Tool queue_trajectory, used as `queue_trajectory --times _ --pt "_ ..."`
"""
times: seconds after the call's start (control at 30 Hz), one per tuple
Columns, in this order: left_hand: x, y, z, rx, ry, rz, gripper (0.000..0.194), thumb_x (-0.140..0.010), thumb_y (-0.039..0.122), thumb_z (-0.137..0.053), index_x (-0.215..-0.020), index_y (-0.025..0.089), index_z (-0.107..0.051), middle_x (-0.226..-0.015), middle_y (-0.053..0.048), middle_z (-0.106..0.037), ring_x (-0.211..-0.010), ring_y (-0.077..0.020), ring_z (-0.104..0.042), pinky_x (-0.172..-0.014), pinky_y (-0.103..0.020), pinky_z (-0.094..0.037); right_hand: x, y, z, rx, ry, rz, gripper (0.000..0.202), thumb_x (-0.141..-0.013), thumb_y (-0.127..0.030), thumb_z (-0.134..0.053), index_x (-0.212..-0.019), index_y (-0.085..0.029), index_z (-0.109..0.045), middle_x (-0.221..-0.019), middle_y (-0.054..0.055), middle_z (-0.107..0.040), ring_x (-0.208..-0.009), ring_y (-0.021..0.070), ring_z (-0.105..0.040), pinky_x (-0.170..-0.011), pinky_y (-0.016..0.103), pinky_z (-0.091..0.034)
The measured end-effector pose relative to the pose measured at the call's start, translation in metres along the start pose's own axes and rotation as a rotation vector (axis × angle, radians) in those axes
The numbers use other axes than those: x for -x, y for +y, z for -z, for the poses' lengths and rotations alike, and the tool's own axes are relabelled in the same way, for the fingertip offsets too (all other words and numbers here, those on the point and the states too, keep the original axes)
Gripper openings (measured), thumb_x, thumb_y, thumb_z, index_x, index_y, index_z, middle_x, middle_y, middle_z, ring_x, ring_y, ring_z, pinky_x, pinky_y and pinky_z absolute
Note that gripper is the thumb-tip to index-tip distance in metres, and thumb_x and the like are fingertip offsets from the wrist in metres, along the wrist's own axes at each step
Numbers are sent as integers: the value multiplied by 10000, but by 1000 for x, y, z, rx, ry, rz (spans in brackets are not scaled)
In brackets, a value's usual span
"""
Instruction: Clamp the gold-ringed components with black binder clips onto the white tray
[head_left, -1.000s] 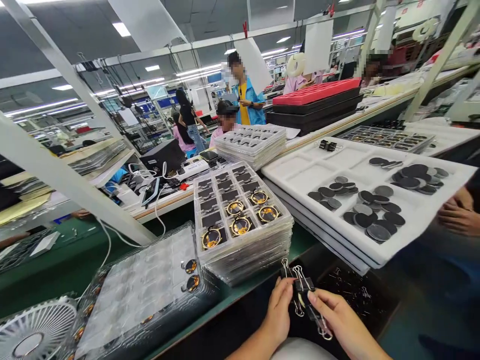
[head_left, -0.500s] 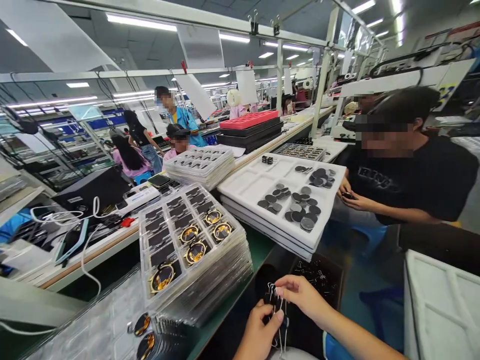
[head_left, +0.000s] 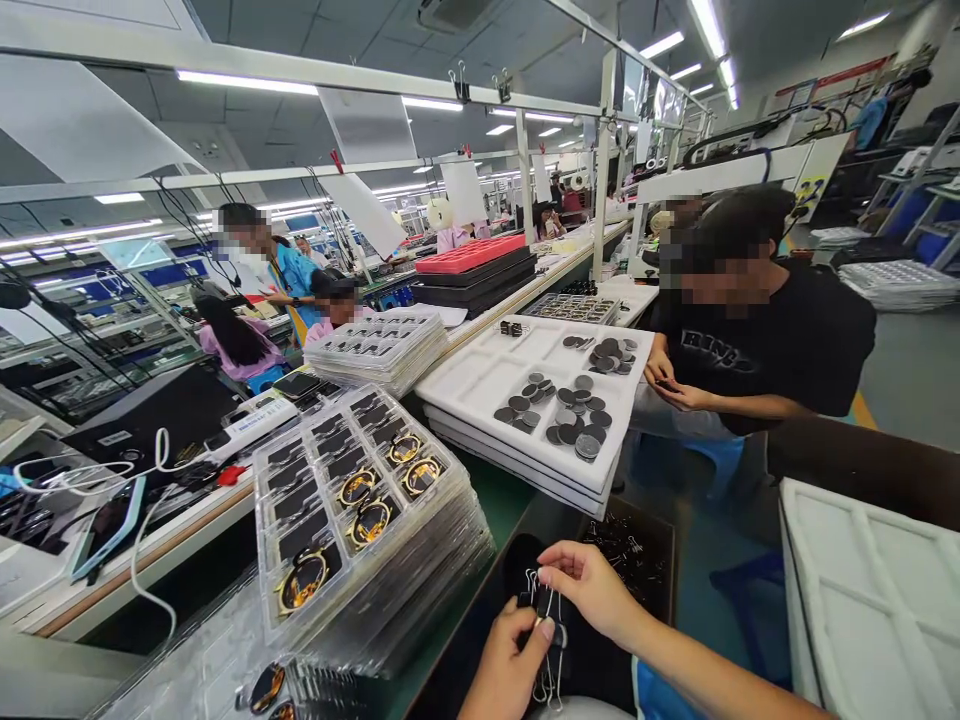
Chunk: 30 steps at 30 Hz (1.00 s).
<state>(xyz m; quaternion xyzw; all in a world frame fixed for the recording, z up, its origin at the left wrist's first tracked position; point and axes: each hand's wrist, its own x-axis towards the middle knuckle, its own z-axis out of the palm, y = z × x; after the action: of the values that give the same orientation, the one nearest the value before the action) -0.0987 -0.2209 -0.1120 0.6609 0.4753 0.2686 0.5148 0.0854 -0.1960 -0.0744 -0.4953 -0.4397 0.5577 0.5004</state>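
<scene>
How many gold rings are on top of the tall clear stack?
5: one ring at left, two in the middle, two at right. Trays below may hide more.

Black binder clips [head_left: 546,603] – small cluster, silver wire handles [head_left: 550,690] pointing up and down – held between left hand [head_left: 506,655] and right hand [head_left: 592,588], bodies partly hidden by fingers.

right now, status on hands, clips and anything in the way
Left hand gripping black binder clips. Right hand pinching at their upper end. No obstruction seen at the hands; stacked white trays beyond.
</scene>
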Motion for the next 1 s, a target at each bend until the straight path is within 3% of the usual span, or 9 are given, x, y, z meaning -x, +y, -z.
queue_trajectory --times 0.27,0.37,0.47,0.53,0.67,0.83,1.0 --pt "-1 6 7 -44 62 -25 588 -923 694 -508 -695 166 -633 -861 -45 -547 -854 -203 -520 -819 -313 -428 -1 0 14 35 27 14 459 -705 -606 -806 -830 -168 -754 -801 73 -745 -789 240 -661 -769 356 -508" --pt "-1 -1 8 -30 72 -49 578 -893 709 -543 -698 177 -654 -879 -53 -586 -909 -225 -534 -902 -345 -442 -5 3 14 136 -39 6 439 -771 -592 -724 -877 -166 -748 -701 30 -681 -708 207 -614 -687 321 -464" --pt "0 -6 7 11 23 -79 555 -854 710 -602 -714 181 -692 -960 -76 -632 -1022 -264 -554 -1002 -386 -425 -8 7 13 314 -177 45 484 -885 -597 -558 -762 -158 -722 -593 0 -565 -609 163 -511 -608 297 -378" --pt "0 -4 7 41 -36 -91 535 -848 689 -630 -723 175 -712 -1029 -92 -644 -1067 -278 -560 -1018 -389 -420 -8 10 12 408 -231 101 467 -882 -570 -572 -709 -155 -700 -609 2 -562 -610 150 -476 -596 286 -347" --pt "-2 9 12 65 -159 -81 502 -870 644 -640 -757 168 -750 -1026 -78 -632 -1007 -243 -572 -950 -347 -426 -6 17 15 468 -192 94 377 -812 -513 -647 -707 -158 -718 -626 14 -595 -625 155 -466 -584 279 -320" --pt "-11 25 14 7 -293 -57 457 -885 592 -653 -782 167 -784 -811 -10 -522 -798 -159 -502 -768 -280 -383 -1 29 30 377 -99 18 491 -789 -622 -633 -658 -154 -702 -581 13 -566 -590 154 -438 -582 291 -314" --pt "-17 27 3 5 -327 -73 387 -855 518 -713 -709 163 -759 -721 26 -464 -699 -124 -438 -668 -273 -313 10 41 46 337 -76 -8 577 -779 -711 -631 -603 -162 -659 -533 -6 -505 -570 148 -412 -575 287 -298"
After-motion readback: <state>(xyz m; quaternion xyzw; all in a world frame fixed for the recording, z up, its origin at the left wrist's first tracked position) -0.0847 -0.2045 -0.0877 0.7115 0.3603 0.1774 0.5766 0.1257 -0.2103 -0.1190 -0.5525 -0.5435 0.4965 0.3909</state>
